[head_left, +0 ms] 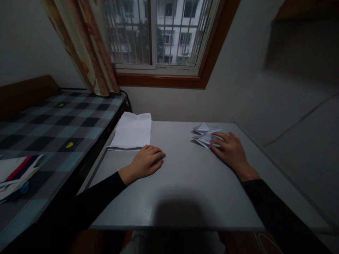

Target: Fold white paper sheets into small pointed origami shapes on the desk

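Folded papers (206,137) lay at the table's (185,183) far right, the right hand (229,150) flat upon the nearest, fingers spread, gripping nothing. The left hand (147,161) rested loosely curled beside the sheet stack (132,132). Pressing carelessly could crush those creases.

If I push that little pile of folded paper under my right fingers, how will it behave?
The folded paper pieces look thin and light, so they would probably slide easily on the smooth grey table. They lie loosely overlapped, so the pile may well scatter. Their creased flaps would likely crush under the right hand.
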Tool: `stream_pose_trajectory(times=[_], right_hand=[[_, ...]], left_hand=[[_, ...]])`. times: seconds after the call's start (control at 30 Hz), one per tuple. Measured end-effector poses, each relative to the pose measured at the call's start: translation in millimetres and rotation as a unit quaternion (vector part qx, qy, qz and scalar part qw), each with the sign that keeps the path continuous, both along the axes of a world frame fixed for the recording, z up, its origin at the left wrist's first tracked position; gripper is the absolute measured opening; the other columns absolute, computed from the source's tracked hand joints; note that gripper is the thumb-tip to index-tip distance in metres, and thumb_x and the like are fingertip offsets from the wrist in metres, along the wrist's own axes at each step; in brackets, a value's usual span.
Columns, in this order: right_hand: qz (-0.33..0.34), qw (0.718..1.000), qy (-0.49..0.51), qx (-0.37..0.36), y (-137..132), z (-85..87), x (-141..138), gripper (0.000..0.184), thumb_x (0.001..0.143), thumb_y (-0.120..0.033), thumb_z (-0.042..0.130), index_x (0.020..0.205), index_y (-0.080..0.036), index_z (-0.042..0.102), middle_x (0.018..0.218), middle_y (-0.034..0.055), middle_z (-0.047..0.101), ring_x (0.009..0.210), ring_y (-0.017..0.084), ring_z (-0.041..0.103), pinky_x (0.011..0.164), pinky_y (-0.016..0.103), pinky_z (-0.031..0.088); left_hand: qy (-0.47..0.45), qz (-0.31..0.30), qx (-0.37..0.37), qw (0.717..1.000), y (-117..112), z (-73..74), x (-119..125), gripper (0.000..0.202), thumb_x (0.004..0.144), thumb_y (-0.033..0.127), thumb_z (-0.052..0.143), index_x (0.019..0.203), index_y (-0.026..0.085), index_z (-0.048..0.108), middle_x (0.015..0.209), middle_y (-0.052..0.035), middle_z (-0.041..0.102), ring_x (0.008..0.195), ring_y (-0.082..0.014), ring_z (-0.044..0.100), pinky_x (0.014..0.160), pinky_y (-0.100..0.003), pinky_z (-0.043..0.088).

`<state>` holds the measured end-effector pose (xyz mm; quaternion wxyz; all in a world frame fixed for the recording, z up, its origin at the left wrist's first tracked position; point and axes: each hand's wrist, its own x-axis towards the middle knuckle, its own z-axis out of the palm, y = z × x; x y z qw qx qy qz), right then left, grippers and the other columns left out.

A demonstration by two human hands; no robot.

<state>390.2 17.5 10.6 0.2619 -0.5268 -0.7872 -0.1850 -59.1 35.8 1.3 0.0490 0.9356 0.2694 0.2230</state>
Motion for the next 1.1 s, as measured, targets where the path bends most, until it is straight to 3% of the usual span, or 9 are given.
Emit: stream_pose_trajectory(times=[0.27, 0.47, 0.63, 0.77, 0.87, 0.97, 1.1], right_hand=[[-0.027, 1.000, 0.007, 0.007, 3.1, 0.3, 5.7, 0.023, 0.106, -0.036, 0.064, 0.105, -0.027, 0.086, 0.141, 0.0125, 0.078, 0.131, 0.037, 0.070, 0.125, 0.069, 0.042], [-0.015, 1.000, 0.004, 0.009, 1.3, -1.8, 4.3, 0.025, 0.096, -0.028, 0.066, 0.114, -0.024, 0.084, 0.140, 0.0147, 0.078, 0.128, 0.038, 0.071, 0.125, 0.068, 0.044], [-0.001, 1.000, 0.025, 0.010, -3.7, 3.4, -5.1, 0.047, 0.088, -0.019, 0.065, 0.133, -0.022, 0.078, 0.144, 0.0151, 0.076, 0.131, 0.040, 0.071, 0.126, 0.067, 0.045], [0.040, 0.997, 0.068, 0.025, -11.8, 10.3, -26.5, 0.043, 0.090, -0.019, 0.068, 0.132, -0.026, 0.079, 0.139, 0.0131, 0.079, 0.129, 0.039, 0.072, 0.120, 0.064, 0.051], [0.117, 0.988, 0.092, -0.027, -20.3, 13.4, -52.5, 0.038, 0.094, -0.019, 0.068, 0.129, -0.028, 0.080, 0.136, 0.0108, 0.081, 0.125, 0.035, 0.075, 0.112, 0.058, 0.059], [0.191, 0.969, 0.108, -0.113, -28.8, 14.5, -80.3, 0.043, 0.100, -0.022, 0.066, 0.142, -0.029, 0.075, 0.143, 0.0107, 0.078, 0.131, 0.033, 0.074, 0.114, 0.057, 0.059], [0.211, 0.939, 0.102, -0.251, -32.5, 12.7, -107.1, 0.066, 0.107, -0.038, 0.068, 0.170, -0.032, 0.051, 0.175, 0.0093, 0.053, 0.159, 0.035, 0.054, 0.131, 0.062, 0.046]], left_hand=[[-0.004, -0.002, -0.002, 1.000, -1.0, 0.5, -0.3, 0.027, 0.112, 0.034, 0.058, 0.131, 0.023, 0.073, 0.122, -0.0098, 0.077, 0.110, -0.0287, 0.069, 0.100, -0.047, 0.045], [0.000, -0.001, -0.002, 1.000, -0.4, 0.1, -0.3, 0.026, 0.112, 0.034, 0.057, 0.131, 0.023, 0.072, 0.122, -0.0096, 0.077, 0.110, -0.0286, 0.069, 0.100, -0.047, 0.045], [-0.006, -0.002, -0.005, 1.000, -0.6, 2.8, -0.8, 0.027, 0.111, 0.034, 0.058, 0.130, 0.023, 0.074, 0.122, -0.0105, 0.078, 0.110, -0.0289, 0.070, 0.100, -0.048, 0.045], [-0.009, -0.004, -0.011, 1.000, -0.3, 7.3, -0.6, 0.027, 0.110, 0.033, 0.058, 0.128, 0.023, 0.075, 0.120, -0.0100, 0.078, 0.108, -0.0288, 0.070, 0.099, -0.047, 0.046], [-0.005, -0.003, -0.007, 1.000, -0.5, 10.0, 0.1, 0.026, 0.110, 0.033, 0.058, 0.128, 0.023, 0.074, 0.120, -0.0097, 0.078, 0.109, -0.0288, 0.069, 0.099, -0.047, 0.045], [0.000, -0.001, -0.004, 1.000, -3.1, 12.7, 2.0, 0.025, 0.111, 0.033, 0.057, 0.128, 0.023, 0.073, 0.121, -0.0096, 0.078, 0.110, -0.0288, 0.069, 0.101, -0.048, 0.045], [-0.003, 0.000, 0.001, 1.000, -9.5, 18.5, 6.9, 0.027, 0.112, 0.033, 0.057, 0.130, 0.023, 0.074, 0.122, -0.0103, 0.078, 0.111, -0.0291, 0.069, 0.102, -0.048, 0.046]])
